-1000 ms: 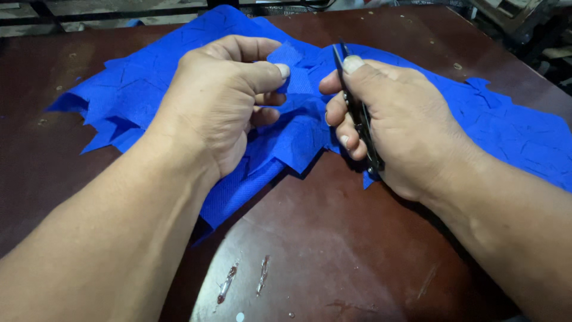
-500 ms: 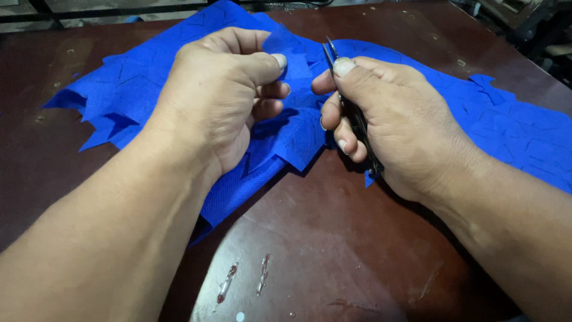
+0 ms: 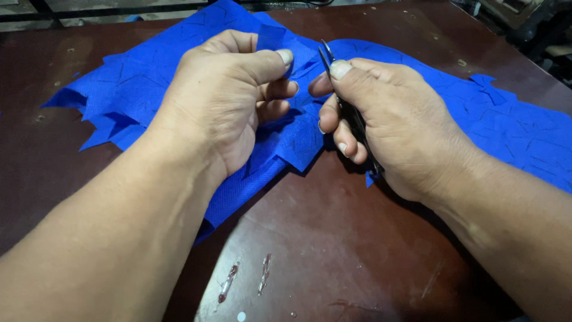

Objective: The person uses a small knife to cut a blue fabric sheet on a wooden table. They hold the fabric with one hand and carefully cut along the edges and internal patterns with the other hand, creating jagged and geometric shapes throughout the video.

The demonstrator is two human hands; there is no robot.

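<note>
Dark brown tabletop (image 3: 369, 262), scuffed, carries everything. Spread across its far half: pile of blue fabric pieces (image 3: 149, 89), thin non-woven sheet, marked with dark lines, jagged cut edges hanging toward the near side. Left hand (image 3: 232, 101) is curled closed, thumb pressed against forefinger, pinching a small flap of the blue fabric and lifting it off the pile (reads as tensioning the edge so the blades can bite). Right hand (image 3: 387, 119) is wrapped tight around small black snips (image 3: 351, 113), thumb on top of the handle, blade tips poking out just beside the pinched flap, close to touching. Can't tell whether the blades are parted. Smallest: two short reddish streaks (image 3: 229, 280) and a pale dot on the near tabletop, well apart from both hands.
</note>
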